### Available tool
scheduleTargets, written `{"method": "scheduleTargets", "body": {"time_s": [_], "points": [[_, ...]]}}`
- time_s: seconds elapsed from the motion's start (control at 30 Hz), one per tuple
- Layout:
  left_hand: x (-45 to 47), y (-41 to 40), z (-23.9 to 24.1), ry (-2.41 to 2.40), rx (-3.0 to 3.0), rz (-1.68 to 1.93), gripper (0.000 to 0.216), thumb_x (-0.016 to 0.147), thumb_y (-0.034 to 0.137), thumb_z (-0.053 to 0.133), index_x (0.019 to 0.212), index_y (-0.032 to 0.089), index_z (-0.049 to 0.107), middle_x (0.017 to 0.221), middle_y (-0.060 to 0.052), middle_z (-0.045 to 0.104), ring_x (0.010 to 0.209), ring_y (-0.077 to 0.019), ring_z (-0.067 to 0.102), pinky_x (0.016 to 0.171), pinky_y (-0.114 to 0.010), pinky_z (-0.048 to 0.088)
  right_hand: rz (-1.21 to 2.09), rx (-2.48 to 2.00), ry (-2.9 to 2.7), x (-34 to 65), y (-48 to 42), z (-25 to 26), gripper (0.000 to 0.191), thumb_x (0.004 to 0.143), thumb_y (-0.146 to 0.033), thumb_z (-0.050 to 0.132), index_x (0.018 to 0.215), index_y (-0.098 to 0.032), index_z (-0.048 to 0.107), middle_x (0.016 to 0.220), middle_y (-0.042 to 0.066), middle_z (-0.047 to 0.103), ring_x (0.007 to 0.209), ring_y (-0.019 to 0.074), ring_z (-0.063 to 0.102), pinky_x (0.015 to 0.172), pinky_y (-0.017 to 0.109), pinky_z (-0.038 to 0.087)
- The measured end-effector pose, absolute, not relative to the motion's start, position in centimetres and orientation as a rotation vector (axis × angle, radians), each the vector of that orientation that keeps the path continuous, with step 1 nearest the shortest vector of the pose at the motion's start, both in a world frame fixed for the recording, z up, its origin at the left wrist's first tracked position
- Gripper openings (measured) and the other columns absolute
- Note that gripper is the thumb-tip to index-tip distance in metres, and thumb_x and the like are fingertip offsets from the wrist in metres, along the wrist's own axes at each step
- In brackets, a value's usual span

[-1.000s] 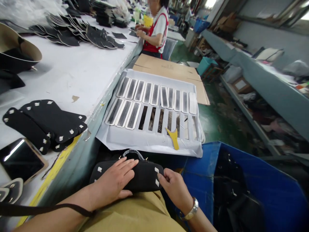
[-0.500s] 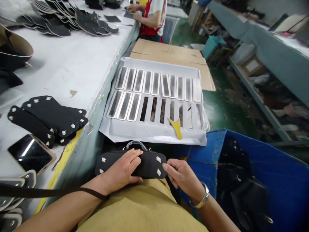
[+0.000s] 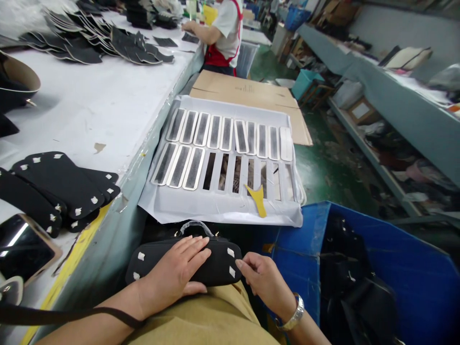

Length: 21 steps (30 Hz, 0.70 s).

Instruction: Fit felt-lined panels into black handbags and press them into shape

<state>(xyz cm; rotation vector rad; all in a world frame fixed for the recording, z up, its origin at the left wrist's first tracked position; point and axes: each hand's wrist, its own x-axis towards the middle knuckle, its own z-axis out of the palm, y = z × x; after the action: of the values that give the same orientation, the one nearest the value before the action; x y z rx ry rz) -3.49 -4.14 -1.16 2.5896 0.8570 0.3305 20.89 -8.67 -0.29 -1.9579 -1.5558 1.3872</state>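
Note:
A black handbag [image 3: 219, 263] lies on its side across my lap, its long base panel facing up with white tape bits near both ends. Its clear-wrapped handle [image 3: 197, 224] points away from me. My left hand [image 3: 179, 268] holds the bag at its middle, fingers laid over the panel and thumb along the near edge. At the bag's right end, my right hand [image 3: 264, 275] is closed, thumb and forefinger pinched at the panel's rim. The curled fingers behind them are partly hidden. A dark strap [image 3: 68, 314] runs across my left forearm.
Ahead is a grey-covered rack [image 3: 223, 208] with rows of strips [image 3: 179, 165] and a yellow tool [image 3: 257, 201]. Black tape-marked panels [image 3: 64, 184] lie on the left table [image 3: 122, 110]. A blue bin [image 3: 413, 258] with black bags stands right. A co-worker [image 3: 224, 38] stands beyond.
My view has shifted, so the bag and hands sit slightly lower and further left. Both hands keep their places on the bag. The co-worker's arms have moved slightly.

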Motion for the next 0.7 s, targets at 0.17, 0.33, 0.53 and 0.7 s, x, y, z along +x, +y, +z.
{"method": "scheduleTargets", "body": {"time_s": [0.17,0.33,0.53,0.7], "points": [[-2.0,-3.8,-1.0,0.798,2.599,0.262,0.065,0.067,0.043,0.072,0.123,0.017,0.048,0.134,-0.015,0.047,0.120,-0.0328,0.045,0.099,-0.051,0.037,1.366,-1.936,-1.658,20.9,-8.2,0.5,0.032,0.086,-0.039,0.044,0.062,-0.018,0.050,0.052,-0.004,0.047,0.046,0.0078,0.040,0.043,0.020,0.027],[-1.4,-3.8,-0.5,0.798,2.579,0.225,0.060,0.071,0.031,0.069,0.125,0.018,0.047,0.133,-0.013,0.048,0.121,-0.0318,0.043,0.099,-0.053,0.036,1.300,-1.964,-1.741,20.9,-7.7,1.0,0.033,0.084,-0.035,0.047,0.057,-0.017,0.049,0.054,-0.004,0.049,0.051,0.0081,0.040,0.047,0.021,0.026],[-1.0,-4.0,0.2,0.805,2.601,0.148,0.060,0.072,0.024,0.068,0.128,0.029,0.046,0.135,-0.010,0.045,0.120,-0.0318,0.044,0.098,-0.053,0.037,1.310,-1.985,-1.766,21.0,-7.4,1.0,0.032,0.081,-0.034,0.049,0.054,-0.016,0.049,0.052,-0.004,0.046,0.050,0.0071,0.036,0.047,0.021,0.023],[-0.6,-4.0,0.6,0.788,2.652,0.092,0.055,0.073,0.027,0.067,0.125,0.030,0.050,0.134,-0.013,0.045,0.119,-0.0335,0.045,0.096,-0.054,0.038,1.283,-1.978,-1.782,21.2,-7.4,1.1,0.033,0.080,-0.033,0.049,0.052,-0.016,0.046,0.050,-0.004,0.043,0.048,0.0065,0.034,0.046,0.021,0.021]]}}
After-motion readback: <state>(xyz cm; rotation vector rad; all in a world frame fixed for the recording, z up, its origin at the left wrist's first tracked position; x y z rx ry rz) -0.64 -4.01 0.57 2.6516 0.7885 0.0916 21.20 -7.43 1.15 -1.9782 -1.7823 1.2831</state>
